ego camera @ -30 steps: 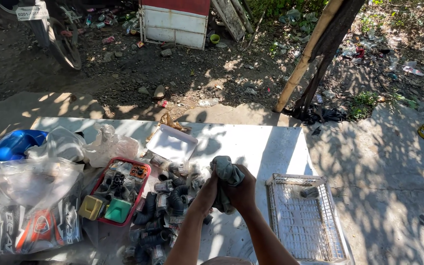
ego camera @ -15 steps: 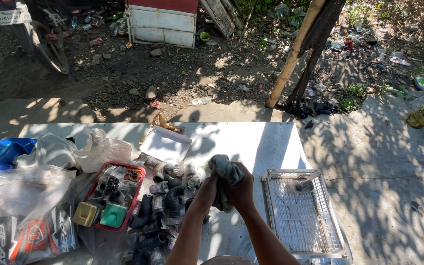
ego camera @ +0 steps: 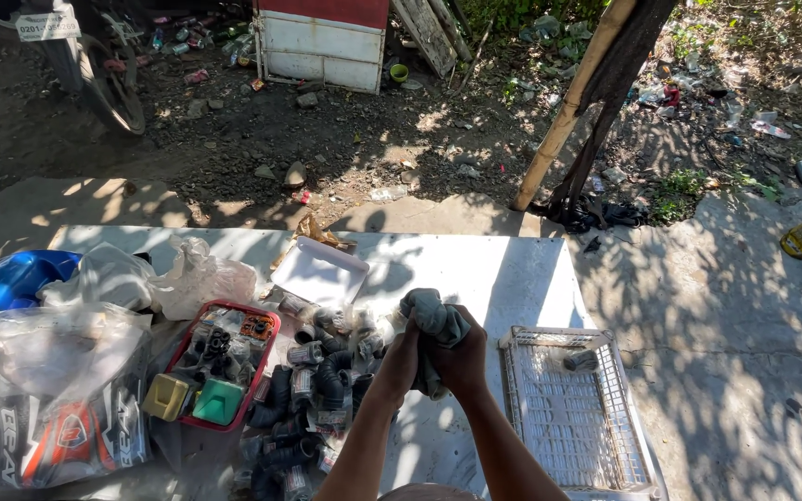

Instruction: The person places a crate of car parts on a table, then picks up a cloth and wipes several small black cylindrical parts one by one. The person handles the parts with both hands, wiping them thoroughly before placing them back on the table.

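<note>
Grey rag point(ego camera: 436, 320) between hoses point(ego camera: 313, 390) and white basket point(ego camera: 575, 417).

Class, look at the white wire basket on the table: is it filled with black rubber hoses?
No: the white wire basket holds only one small grey piece, while the black hoses lie on the table beside it.

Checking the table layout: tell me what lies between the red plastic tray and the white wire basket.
In the head view, between the red plastic tray and the white wire basket lie a pile of dark rubber hoses and both hands, left and right, gripping a grey cloth.
</note>
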